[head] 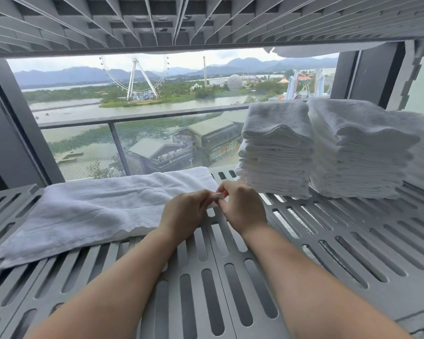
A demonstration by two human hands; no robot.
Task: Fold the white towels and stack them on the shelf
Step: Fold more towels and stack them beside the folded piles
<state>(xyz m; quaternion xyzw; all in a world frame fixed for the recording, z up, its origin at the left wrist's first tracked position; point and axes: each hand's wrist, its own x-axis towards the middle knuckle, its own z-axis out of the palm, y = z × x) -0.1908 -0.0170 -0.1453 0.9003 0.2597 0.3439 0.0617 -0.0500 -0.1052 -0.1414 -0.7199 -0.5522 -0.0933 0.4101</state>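
While both hands meet at its right-hand end, the white towel [103,206] lies flat on the left half of the shelf [230,277], folded lengthwise into a long, narrow band. It's soft terry, nubbly on top, with a flatter woven strip and a slightly wavy hem along the near edge. Its long axis runs left to right across the shelf, the left end nearer the person, the right end angled a little toward the glass.

Now look at the grip. The left hand [181,214] has its fingers curled in and pinches the towel's near right corner against the thumb. The right hand [240,206], curled the same way, pinches that same small fold of cloth from the other side. Their fingertips almost meet over it, and both forearms are bare.

The shelf itself is grey, hard and matt, cut through with rows of long, round-ended slots. Just right of the hands stands a tall stack of folded white towels [277,152], its layered edges a bit uneven, and just beside that a second, wider stack [357,148].

Overhead runs the ribbed grey underside of an upper shelf [157,20], with another white towel [304,51] drooping over its far edge. Behind it all is a dark-framed window [15,118], a glass balcony railing [142,116], water, a Ferris wheel [132,77] and hazy mountains. A building [171,152] below carries a sign too small to read.
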